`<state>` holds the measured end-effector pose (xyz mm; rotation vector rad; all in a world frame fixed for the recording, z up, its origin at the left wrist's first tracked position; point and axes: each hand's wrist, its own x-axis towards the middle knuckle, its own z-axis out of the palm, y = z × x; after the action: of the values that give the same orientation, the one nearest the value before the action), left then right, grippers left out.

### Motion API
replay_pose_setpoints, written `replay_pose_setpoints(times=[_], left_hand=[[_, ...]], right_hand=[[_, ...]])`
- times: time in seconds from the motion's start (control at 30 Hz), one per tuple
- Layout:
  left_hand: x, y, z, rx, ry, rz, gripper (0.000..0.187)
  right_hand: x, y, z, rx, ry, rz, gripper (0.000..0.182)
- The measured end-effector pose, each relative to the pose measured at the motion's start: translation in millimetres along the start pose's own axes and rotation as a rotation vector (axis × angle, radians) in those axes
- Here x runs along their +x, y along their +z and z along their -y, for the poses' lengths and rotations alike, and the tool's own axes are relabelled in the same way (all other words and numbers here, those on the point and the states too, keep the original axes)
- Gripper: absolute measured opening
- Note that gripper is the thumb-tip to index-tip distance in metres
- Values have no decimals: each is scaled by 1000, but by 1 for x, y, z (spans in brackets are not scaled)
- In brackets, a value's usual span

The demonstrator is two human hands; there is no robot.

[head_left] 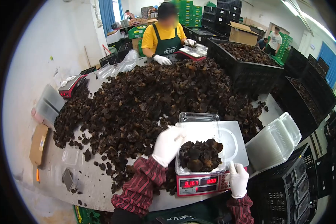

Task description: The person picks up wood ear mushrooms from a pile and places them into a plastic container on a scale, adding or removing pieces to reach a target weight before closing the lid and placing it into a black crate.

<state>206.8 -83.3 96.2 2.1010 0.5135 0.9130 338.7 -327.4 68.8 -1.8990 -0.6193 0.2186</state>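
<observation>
A clear plastic clamshell box [178,168] sits on the plate of a red-and-silver scale [237,147]. Fresh wood ear mushrooms [200,156] fill part of it. My left hand [169,145], in a white glove, is closed at the box's left rim, with its fingertips pinched there. My right hand [238,180], gloved too, has its fingers curled by the scale's front right corner, close to the box; what they hold, if anything, is hidden. Red digits on the scale's display [192,183] read 0.167 and 0.00. The lid [198,117] lies open behind the box.
A large heap of wood ears [149,97] covers the metal table [97,186]. Stacked clear boxes [274,143] stand at right, near black crates [246,74]. Across the table, a co-worker [166,35] in white gloves is at another scale [193,51]. A cardboard box [38,143] lies left.
</observation>
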Motion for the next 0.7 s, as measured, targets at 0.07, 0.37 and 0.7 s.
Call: replay_pose_setpoints(times=[0.07, 0.37, 0.7], left_hand=[[24, 9, 29, 251, -118, -54, 31], [-13, -12, 31, -237, 218, 64, 35], [-116, 0, -24, -774, -564, 7, 51]], right_hand=[[4, 1, -17, -166, -91, 79, 27], [13, -4, -3, 659, 475, 430, 47], [13, 0, -17, 642, 493, 549, 24]])
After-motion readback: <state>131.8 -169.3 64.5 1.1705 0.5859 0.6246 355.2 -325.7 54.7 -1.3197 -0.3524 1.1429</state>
